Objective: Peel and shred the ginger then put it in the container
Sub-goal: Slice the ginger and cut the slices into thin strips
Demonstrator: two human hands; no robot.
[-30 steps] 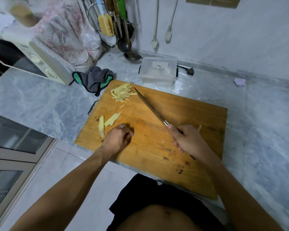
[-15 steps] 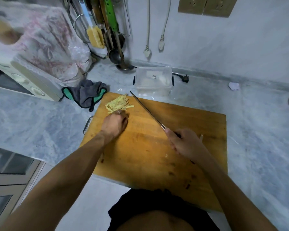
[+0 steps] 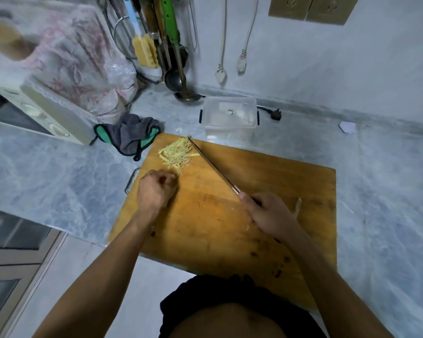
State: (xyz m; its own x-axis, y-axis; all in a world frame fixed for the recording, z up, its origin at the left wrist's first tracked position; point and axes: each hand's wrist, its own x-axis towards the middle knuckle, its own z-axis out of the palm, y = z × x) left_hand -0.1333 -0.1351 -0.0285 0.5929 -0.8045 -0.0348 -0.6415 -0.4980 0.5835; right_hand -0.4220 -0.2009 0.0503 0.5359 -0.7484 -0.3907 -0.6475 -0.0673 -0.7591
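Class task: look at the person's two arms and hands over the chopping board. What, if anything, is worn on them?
Both forearms are bare, with no sleeves, gloves or watch in view. The left hand has a thin ring on one of its fingers. The right hand shows no ring or band. A black garment covers the waist.

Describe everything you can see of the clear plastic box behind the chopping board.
The clear plastic container is a see-through rectangular box with rounded corners and dark clips on its two short sides. It stands upright on the grey marble counter, just past the far edge of the wooden cutting board, near the wall. No ginger shows inside. Neither hand touches it.
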